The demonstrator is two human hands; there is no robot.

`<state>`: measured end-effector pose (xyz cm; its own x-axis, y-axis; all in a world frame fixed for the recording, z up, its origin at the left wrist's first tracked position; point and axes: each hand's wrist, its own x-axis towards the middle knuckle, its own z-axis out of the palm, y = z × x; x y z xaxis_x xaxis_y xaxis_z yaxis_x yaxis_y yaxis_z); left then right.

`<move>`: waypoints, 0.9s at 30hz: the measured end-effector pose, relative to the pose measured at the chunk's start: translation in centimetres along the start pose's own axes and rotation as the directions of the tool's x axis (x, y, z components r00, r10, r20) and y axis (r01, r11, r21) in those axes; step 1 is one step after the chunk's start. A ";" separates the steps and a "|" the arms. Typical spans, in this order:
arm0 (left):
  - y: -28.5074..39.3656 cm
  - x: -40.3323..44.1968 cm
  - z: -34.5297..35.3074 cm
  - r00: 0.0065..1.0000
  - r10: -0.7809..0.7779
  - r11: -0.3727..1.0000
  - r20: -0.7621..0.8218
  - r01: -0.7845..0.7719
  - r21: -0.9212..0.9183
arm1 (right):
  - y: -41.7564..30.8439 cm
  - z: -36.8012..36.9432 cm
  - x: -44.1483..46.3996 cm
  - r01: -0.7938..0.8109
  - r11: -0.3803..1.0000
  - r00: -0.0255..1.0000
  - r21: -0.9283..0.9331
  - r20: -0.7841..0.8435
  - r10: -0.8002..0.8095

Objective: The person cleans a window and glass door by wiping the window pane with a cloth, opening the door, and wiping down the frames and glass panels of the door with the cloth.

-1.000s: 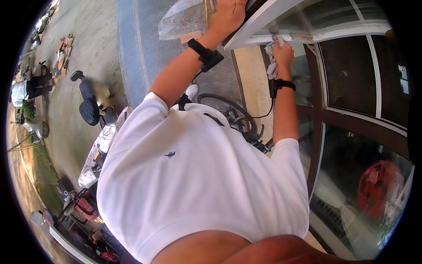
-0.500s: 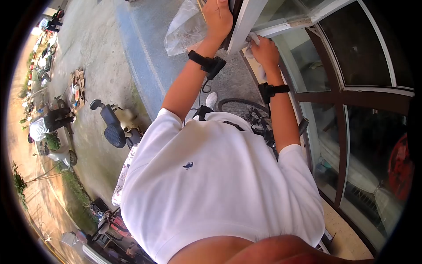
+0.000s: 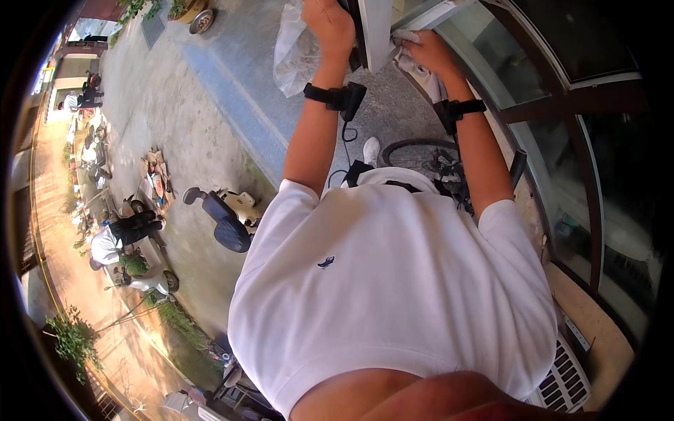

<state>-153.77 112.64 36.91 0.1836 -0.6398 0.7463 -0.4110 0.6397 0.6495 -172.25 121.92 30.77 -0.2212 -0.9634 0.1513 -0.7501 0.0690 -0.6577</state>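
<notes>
At the top of the head view, my left hand is closed at the outer edge of an open window sash, its fingertips partly cut off by the picture's edge. My right hand grips a greyish-white cloth, pressing it against the sash's inner side near the lower frame. Part of the cloth hangs below my fingers. Black straps with small devices sit on both wrists. A clear plastic bag is left of my left forearm, beyond the sash.
A bicycle stands below my arms, near the wall. Dark-framed glass panes run along the right. To the left is a scooter; farther off, a person in a white top is by another scooter. A potted plant is at the top.
The view has shifted, so the yard and my body appear farther right. My right hand and the cloth have moved slightly along the sash. My left hand stays at the sash edge.
</notes>
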 end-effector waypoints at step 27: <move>0.4 0.3 -0.4 0.999 -0.014 0.999 -0.032 0.012 -0.048 | 2.8 -0.9 -4.7 0.037 0.988 0.922 -0.153 0.387 0.025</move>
<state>-153.54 112.87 37.47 0.2182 -0.6345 0.7415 -0.3652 0.6515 0.6650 -173.82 126.87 28.89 0.0181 -0.9865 -0.1627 -0.8444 0.0721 -0.5309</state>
